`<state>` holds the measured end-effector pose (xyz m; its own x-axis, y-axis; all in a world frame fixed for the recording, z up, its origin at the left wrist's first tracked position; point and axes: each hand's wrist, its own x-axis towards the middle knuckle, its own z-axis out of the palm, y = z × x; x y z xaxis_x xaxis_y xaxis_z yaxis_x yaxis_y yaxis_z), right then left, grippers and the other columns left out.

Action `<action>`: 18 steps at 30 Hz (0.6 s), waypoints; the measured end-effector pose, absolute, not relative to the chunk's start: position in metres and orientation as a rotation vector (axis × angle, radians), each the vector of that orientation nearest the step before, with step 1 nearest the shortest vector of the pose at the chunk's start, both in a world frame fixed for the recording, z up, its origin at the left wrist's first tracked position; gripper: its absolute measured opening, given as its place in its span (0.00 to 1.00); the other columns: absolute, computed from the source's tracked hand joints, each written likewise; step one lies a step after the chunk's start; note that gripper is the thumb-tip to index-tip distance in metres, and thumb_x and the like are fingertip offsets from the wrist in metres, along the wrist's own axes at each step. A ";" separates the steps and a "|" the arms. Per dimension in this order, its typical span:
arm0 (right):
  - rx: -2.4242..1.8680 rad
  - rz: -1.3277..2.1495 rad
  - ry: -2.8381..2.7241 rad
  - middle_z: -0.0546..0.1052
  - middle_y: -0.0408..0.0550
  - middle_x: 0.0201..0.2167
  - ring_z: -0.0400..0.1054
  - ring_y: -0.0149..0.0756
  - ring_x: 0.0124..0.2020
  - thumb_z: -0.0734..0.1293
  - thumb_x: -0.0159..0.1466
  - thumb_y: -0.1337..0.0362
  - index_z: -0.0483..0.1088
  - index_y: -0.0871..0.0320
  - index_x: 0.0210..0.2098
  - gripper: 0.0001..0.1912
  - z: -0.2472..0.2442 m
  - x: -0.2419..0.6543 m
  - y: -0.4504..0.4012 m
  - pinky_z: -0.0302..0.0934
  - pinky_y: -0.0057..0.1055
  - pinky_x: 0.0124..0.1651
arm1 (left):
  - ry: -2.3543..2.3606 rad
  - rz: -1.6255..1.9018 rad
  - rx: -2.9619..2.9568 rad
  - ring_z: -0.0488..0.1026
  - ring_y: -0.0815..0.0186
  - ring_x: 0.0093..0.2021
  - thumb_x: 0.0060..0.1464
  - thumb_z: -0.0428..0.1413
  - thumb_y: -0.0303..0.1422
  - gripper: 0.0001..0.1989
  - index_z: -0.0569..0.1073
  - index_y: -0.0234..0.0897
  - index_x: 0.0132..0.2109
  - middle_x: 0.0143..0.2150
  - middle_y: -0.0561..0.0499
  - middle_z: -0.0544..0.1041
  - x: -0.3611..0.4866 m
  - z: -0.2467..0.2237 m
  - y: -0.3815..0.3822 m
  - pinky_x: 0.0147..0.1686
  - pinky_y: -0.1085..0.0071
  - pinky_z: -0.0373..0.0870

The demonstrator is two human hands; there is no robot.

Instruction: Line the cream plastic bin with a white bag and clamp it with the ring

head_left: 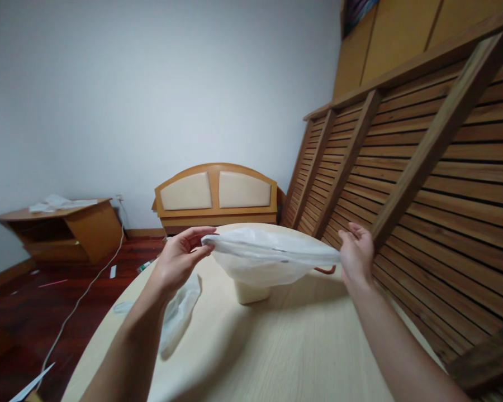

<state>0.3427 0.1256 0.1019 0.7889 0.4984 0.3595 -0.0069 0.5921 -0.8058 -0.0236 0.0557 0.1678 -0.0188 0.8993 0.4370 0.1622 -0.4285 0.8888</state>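
Note:
A thin white plastic bag (272,257) is stretched sideways between my two hands, above the table. My left hand (182,254) pinches its left end between thumb and fingers. At the other end, my right hand (356,251) grips the bag's right edge. Just beneath the bag stands a cream-coloured box or container (251,293), its upper part hidden by the plastic. A brown curved piece (327,270), perhaps a handle, shows under the bag's right side. Beside my left forearm lies another crumpled translucent plastic bag (182,315), partly covered by that arm.
The round pale table (302,346) spreads out before me. Slatted wooden bed panels (402,178) lean along the right. Beyond the table is a headboard (216,192). At left, a low cabinet (67,229) bears papers, and a white cable (88,290) crosses the dark red floor.

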 end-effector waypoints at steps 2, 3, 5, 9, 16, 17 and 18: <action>-0.912 0.248 -0.834 0.75 0.46 0.38 0.70 0.40 0.43 0.72 0.53 0.60 0.71 0.55 0.37 0.12 0.110 0.328 0.113 0.65 0.38 0.48 | 1.125 1.511 1.639 0.79 0.58 0.37 0.38 0.71 0.48 0.28 0.81 0.34 0.43 0.38 0.43 0.83 -0.021 0.167 0.056 0.35 0.66 0.76; -0.914 0.259 -1.008 0.76 0.47 0.38 0.71 0.40 0.42 0.71 0.57 0.57 0.72 0.55 0.37 0.11 0.114 0.319 0.105 0.65 0.40 0.49 | 1.130 1.511 1.640 0.79 0.59 0.36 0.39 0.70 0.49 0.28 0.81 0.34 0.43 0.36 0.43 0.83 -0.020 0.166 0.056 0.34 0.67 0.76; -0.943 0.288 -1.320 0.77 0.47 0.36 0.72 0.40 0.39 0.69 0.61 0.55 0.74 0.55 0.37 0.11 0.121 0.303 0.089 0.66 0.41 0.47 | 1.143 1.512 1.638 0.78 0.61 0.33 0.39 0.70 0.51 0.28 0.81 0.34 0.43 0.33 0.45 0.83 -0.019 0.165 0.058 0.32 0.67 0.76; -0.946 0.219 -1.925 0.78 0.48 0.47 0.71 0.45 0.50 0.74 0.58 0.55 0.75 0.50 0.46 0.17 0.123 0.283 0.068 0.63 0.46 0.56 | 1.169 1.535 1.616 0.78 0.62 0.30 0.39 0.69 0.54 0.30 0.81 0.34 0.42 0.31 0.45 0.82 -0.018 0.164 0.059 0.30 0.67 0.77; -1.079 0.193 -2.140 0.78 0.49 0.48 0.71 0.46 0.50 0.74 0.57 0.63 0.74 0.51 0.49 0.20 0.103 0.283 0.077 0.64 0.44 0.54 | 1.169 1.568 1.617 0.77 0.63 0.31 0.43 0.66 0.56 0.31 0.80 0.33 0.44 0.33 0.45 0.82 -0.017 0.167 0.056 0.28 0.70 0.75; -1.095 0.190 -2.146 0.78 0.49 0.45 0.72 0.44 0.47 0.72 0.59 0.63 0.75 0.52 0.47 0.15 0.102 0.283 0.078 0.64 0.42 0.51 | 1.171 1.563 1.630 0.77 0.63 0.31 0.44 0.65 0.56 0.31 0.80 0.33 0.44 0.34 0.45 0.82 -0.017 0.167 0.056 0.28 0.70 0.74; -1.118 0.196 -2.152 0.79 0.48 0.42 0.72 0.43 0.43 0.71 0.61 0.62 0.75 0.52 0.43 0.10 0.102 0.284 0.079 0.65 0.40 0.47 | 1.179 1.551 1.650 0.76 0.63 0.32 0.45 0.64 0.56 0.30 0.80 0.33 0.44 0.34 0.45 0.81 -0.017 0.168 0.055 0.28 0.70 0.73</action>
<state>0.2836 0.0789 0.1019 -0.3877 0.7673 0.5108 0.6623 0.6173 -0.4246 -0.0169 0.0555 0.1675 -0.0670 0.8839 0.4629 0.2095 -0.4411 0.8727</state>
